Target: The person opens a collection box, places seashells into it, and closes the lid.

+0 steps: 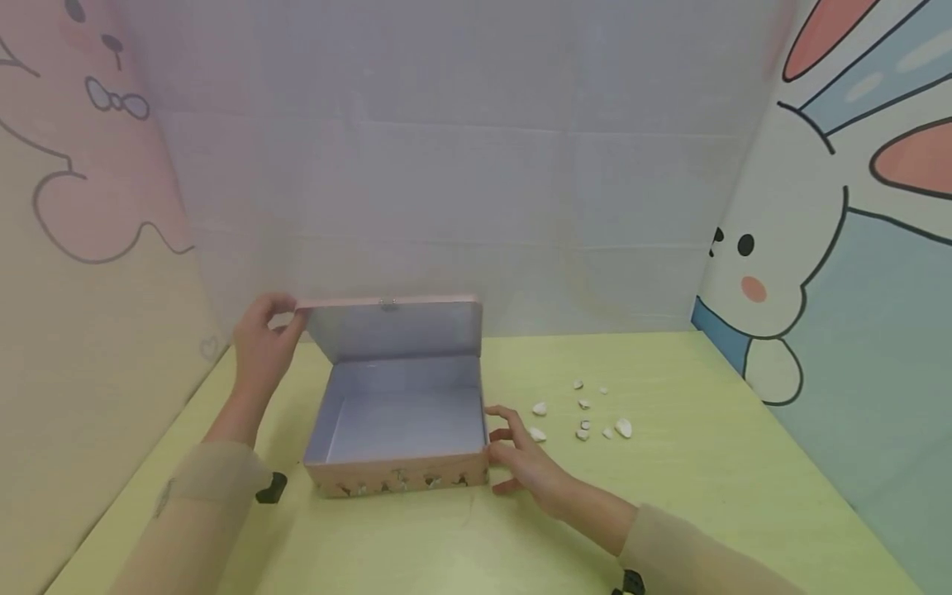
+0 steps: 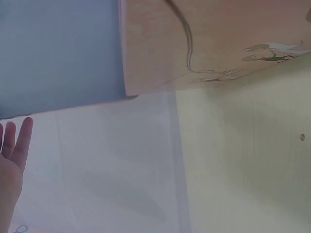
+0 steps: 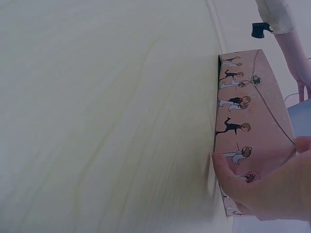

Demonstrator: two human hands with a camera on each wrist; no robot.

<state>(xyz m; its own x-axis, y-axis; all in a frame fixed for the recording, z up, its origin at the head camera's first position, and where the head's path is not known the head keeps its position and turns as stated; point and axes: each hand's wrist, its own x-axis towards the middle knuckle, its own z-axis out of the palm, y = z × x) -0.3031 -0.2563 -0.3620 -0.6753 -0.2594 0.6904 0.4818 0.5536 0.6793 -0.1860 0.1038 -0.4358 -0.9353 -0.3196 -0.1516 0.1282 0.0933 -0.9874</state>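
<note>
A hinged box (image 1: 402, 475) stands on the table with its lid (image 1: 402, 330) raised. Its outside is pink with small drawn figures, its inside bluish and bare. My left hand (image 1: 264, 339) pinches the upper left corner of the lid. In the left wrist view, the fingers of the left hand (image 2: 12, 165) reach up to the lid's edge. My right hand (image 1: 531, 463) rests against the box's right wall, fingers spread near the front corner. From the right wrist, the right hand (image 3: 262, 189) overlaps the near end of the patterned front.
Several small white shell-like pieces (image 1: 623, 428) lie scattered to the right of the box on the yellow-green table (image 1: 714, 496). A pale sheet (image 1: 461, 182) hangs behind, with cartoon-printed panels (image 1: 878, 330) at both sides. Dark clips (image 1: 271, 487) sit at the sleeves.
</note>
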